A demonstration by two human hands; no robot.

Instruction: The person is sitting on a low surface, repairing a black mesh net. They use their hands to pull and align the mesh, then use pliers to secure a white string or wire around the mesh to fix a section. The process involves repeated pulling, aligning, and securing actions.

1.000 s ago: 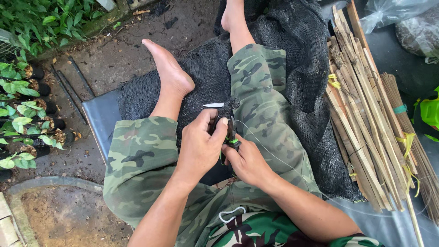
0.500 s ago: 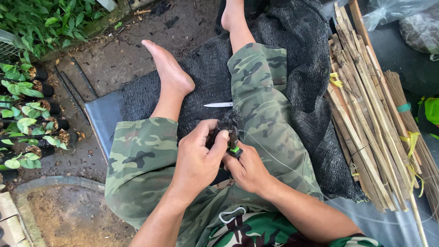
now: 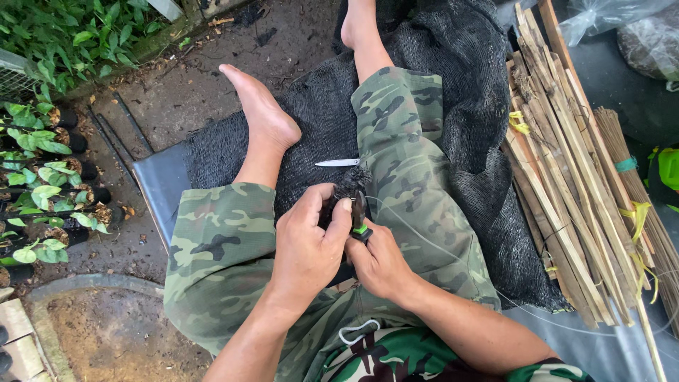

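My left hand [image 3: 308, 244] is closed around a small dark fibrous bundle [image 3: 348, 189], thumb pressed on its side, above my lap. Touching it from the right, my right hand [image 3: 378, 265] pinches a short dark stick with a green band [image 3: 361, 228] against the bundle. A thin clear line [image 3: 424, 240] runs from the hands across my right thigh toward the lower right. Just beyond the bundle, a small knife blade [image 3: 338, 163] lies on the black mesh cloth [image 3: 453, 85] between my bare legs.
Split bamboo strips [image 3: 566, 184] and a bundle of thin sticks [image 3: 622, 163] lie to the right. Small potted seedlings in black bags [image 3: 42, 191] stand at the left on bare ground. A grey sheet [image 3: 159, 187] lies under the mesh. A plastic bag [image 3: 636, 28] sits top right.
Both hands stayed on the bundle and drew slightly closer to my body, with the fingers regripping. The knife has not moved.
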